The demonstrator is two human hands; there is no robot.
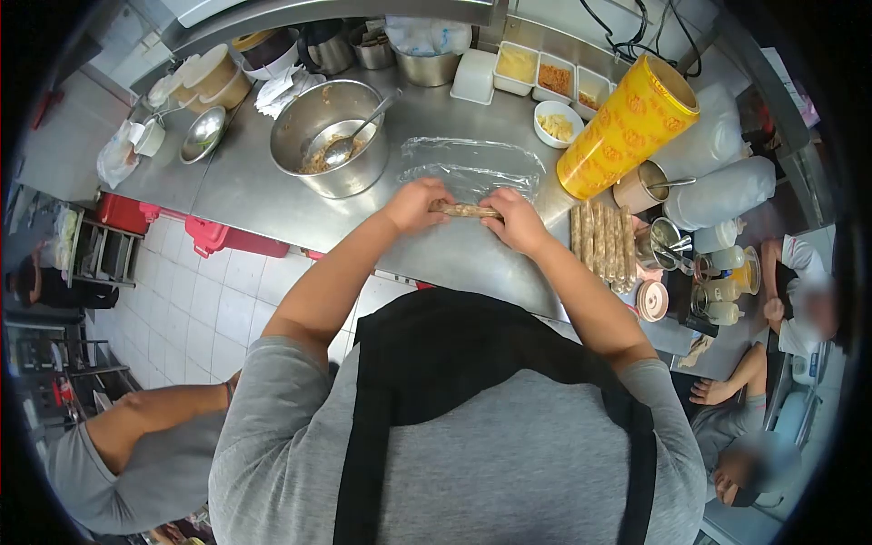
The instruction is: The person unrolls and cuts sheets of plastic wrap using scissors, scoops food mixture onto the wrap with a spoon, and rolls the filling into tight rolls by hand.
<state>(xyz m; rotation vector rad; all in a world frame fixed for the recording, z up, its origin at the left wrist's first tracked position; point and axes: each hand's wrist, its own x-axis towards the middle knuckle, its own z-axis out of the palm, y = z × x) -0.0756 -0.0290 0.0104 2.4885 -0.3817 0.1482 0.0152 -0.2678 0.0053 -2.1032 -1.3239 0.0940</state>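
Between my two hands lies a thin film-wrapped roll of brownish filling near the counter's front edge. My left hand grips its left end, and my right hand grips its right end, fingers curled over it. Just beyond, a sheet of clear plastic wrap is spread on the steel. To the right, several finished-looking rolls lie side by side. A steel mixing bowl stands at the left, with a spoon resting in some leftover filling.
A large yellow roll of cling film stands at the right beside a small white bowl. White tubs of ingredients line the back. Steel cups and bottles crowd the far right. Other people are on both sides.
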